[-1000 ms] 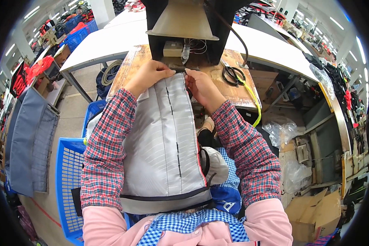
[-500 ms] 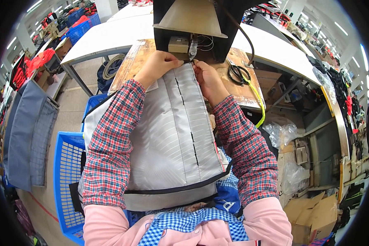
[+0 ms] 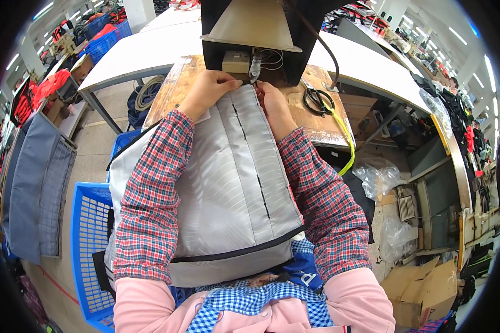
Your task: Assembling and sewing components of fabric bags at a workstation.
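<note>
A grey fabric panel (image 3: pixel 203 188), edged in black binding and marked by a slit-like black line, stretches from my lap up to a black machine (image 3: pixel 305 33). My left hand (image 3: pixel 206 95) is closed on the panel's far edge, thumb and fingers pressed together. At the far right corner my right hand (image 3: pixel 276 108) pinches the same panel, close beside the machine's metal tip (image 3: pixel 255 69). Its fingertips are partly hidden by the cloth. Above the tip sits a beige cone-shaped cover (image 3: pixel 251 25). The far edge lies right under or against the tip; I cannot tell which.
Black-handled scissors (image 3: pixel 318 102) on a yellow-green cord (image 3: pixel 347 152) lie right of the machine on the worn wooden tabletop (image 3: pixel 175 83). A blue plastic basket (image 3: pixel 91 238) stands at my left. Cardboard boxes (image 3: pixel 422 288) and clear plastic bags (image 3: pixel 397 238) sit at lower right.
The whole view has shifted slightly. My right hand and forearm have come a little inward, to the left; both hands keep hold of the panel by the metal tip.
</note>
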### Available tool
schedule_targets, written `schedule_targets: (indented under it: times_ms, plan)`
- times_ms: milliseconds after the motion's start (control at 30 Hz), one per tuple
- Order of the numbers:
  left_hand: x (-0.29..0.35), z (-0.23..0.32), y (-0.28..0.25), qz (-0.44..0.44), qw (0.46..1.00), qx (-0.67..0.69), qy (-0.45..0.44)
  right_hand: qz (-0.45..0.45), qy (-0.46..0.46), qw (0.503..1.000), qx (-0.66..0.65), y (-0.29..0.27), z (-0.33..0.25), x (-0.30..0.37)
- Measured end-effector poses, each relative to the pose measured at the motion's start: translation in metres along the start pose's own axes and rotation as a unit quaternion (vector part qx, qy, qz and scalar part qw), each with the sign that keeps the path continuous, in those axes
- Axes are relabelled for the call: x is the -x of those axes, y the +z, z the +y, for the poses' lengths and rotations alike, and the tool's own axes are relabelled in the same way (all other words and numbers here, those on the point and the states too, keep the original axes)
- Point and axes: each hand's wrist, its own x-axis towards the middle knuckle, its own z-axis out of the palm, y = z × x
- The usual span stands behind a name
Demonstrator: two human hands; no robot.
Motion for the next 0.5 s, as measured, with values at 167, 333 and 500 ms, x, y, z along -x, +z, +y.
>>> schedule_targets:
  times_ms: [167, 333, 500]
  plan:
    - [0.002, 0.001, -0.002, 0.001, 1.000, 0.000, -0.001, 0.039, -0.048, 0.998, 0.015, 0.007, 0.005, 0.004]
    - [0.004, 0.008, -0.001, 0.004, 1.000, 0.002, 0.001, 0.068, -0.077, 0.995, 0.021, 0.003, 0.009, -0.006]
    - [0.005, 0.004, -0.002, 0.010, 1.000, 0.010, 0.004, 0.078, -0.079, 0.994, 0.015, 0.005, 0.011, -0.004]
